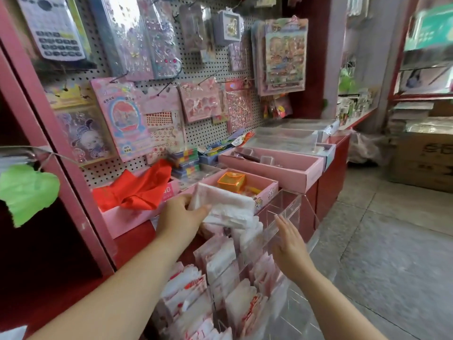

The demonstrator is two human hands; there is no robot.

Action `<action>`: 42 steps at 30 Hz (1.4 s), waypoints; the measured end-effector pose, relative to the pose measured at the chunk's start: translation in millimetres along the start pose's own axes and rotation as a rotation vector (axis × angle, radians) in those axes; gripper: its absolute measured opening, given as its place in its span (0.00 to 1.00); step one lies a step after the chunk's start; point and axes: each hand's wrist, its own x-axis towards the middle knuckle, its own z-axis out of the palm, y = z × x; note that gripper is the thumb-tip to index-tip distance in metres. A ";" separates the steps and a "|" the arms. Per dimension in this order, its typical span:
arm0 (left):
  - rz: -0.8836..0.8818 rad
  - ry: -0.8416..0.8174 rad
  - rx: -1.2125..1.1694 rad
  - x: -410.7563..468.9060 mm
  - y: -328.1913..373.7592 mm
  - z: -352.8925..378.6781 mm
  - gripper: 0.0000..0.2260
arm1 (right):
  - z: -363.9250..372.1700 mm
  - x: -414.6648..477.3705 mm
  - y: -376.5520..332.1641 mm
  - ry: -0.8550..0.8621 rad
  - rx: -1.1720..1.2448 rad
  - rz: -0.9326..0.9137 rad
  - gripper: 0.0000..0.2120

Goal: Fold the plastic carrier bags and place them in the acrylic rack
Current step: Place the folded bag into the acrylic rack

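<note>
- Now a folded white carrier bag [228, 204] is gripped at frame centre by the left hand [181, 217], pinched between thumb and fingers.
- It is held just above the acrylic rack [289, 207].
- The right hand [291, 244] is held flat and empty, fingers straight, just beside the rack's clear wall.
- Folded bags [220, 263] are seen packed upright in the lower compartments.
- A red bag [139, 190] is seen crumpled, centre left.

"40" is read in white on a pink card [167, 192] beside the red cloth [137, 190]. Large dark letters are glimpsed on the cardboard box [421, 160], too blurred to read. Print on the hanging sticker packs [125, 119] cannot be read.
</note>
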 end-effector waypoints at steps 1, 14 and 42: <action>0.006 0.008 0.003 10.5 1.6 5.9 0.02 | 1.7 5.4 1.2 0.008 0.019 0.009 0.32; 0.127 -0.168 0.451 42.1 11.4 98.9 0.05 | 20.0 18.1 23.7 0.031 0.416 0.061 0.37; 0.330 -0.277 0.155 -88.7 -24.3 -50.9 0.07 | 29.4 -75.4 -69.8 0.301 0.541 -0.138 0.15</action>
